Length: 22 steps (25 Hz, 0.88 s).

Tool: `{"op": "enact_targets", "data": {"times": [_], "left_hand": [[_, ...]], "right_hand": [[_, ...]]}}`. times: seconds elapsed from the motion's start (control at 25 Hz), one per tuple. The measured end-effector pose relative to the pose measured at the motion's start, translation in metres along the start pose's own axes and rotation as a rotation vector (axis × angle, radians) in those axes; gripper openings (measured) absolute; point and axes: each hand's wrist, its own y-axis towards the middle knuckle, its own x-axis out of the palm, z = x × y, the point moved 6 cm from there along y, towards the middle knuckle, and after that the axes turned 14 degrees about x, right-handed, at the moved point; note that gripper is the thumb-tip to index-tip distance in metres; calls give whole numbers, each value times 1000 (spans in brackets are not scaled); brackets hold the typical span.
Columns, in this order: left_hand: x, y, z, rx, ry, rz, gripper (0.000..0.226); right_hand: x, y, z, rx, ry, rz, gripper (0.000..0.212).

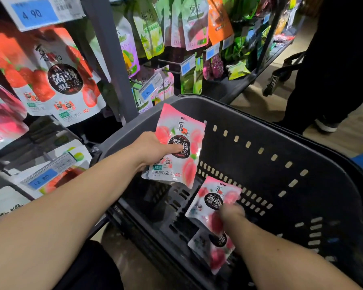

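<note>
Head-worn camera looks steeply down; close above the basket (249, 114)

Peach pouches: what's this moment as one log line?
left hand grips peach pouch over basket | right hand on second pouch inside

The left hand (153, 147) and right hand (232, 213) are bare, as are the 2 forearms (71, 195); black clothing (92, 268) covers the lap.

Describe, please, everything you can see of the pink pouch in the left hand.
The pink pouch is a flat, glossy plastic packet printed with peaches, a round black label bearing white Chinese characters, and a hang hole at the top. It stands nearly upright, front to the camera, over the basket. The left hand grips its left edge, thumb across the front. A second edge behind its lower corner may be another pouch.
</note>
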Motion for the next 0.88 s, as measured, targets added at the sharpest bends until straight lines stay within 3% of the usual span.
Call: {"op": "enact_targets", "data": {"times": [0.16, 0.28, 0.4, 0.52, 0.68, 0.88], "left_hand": [[-4, 2, -5, -7, 36, 30, 57], [-6, -4, -1, -12, 42, 68, 50], [-7, -13, 6, 2, 58, 77, 48], [-4, -21, 12, 41, 6, 37, 57], [-4, -30, 23, 132, -119, 55, 67], [-4, -35, 24, 32, -321, 62, 81]], "right_hand": [[-32, -43, -68, -234, 143, 76, 10], [-44, -72, -100, -388, 181, 47, 34], [-41, -99, -119, -424, 247, -70, 23], [-29, -137, -124, -404, 325, -178, 36], [-16, -159, -124, -394, 342, -199, 30], [-5, -168, -129, -378, 328, -263, 24]]}}
